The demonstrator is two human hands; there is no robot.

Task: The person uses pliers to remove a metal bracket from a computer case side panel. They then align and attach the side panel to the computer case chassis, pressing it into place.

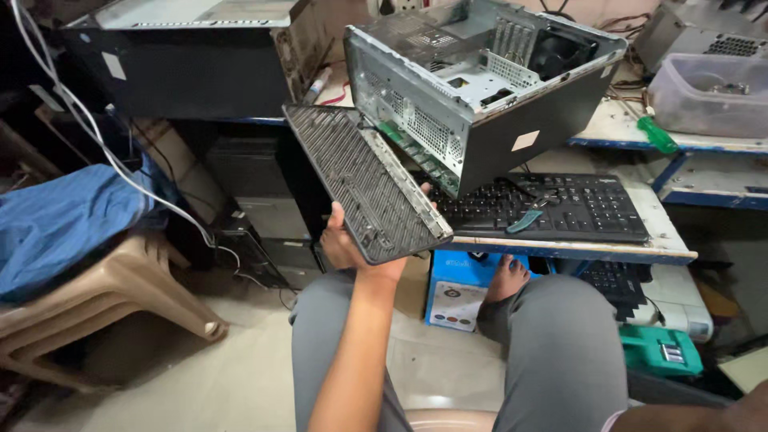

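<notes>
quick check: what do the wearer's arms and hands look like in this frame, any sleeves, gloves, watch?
Only the left hand shows clearly: bare, no glove, no ring or watch visible. Its forearm is bare down to the frame's lower edge, so no sleeve shows. The right arm appears only as a bare strip at the bottom right corner; its hand is out of frame. Grey trousers cover both legs.

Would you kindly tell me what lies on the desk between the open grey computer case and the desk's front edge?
In the head view, a black keyboard lies there, with a teal-handled tool resting on its keys.
</notes>
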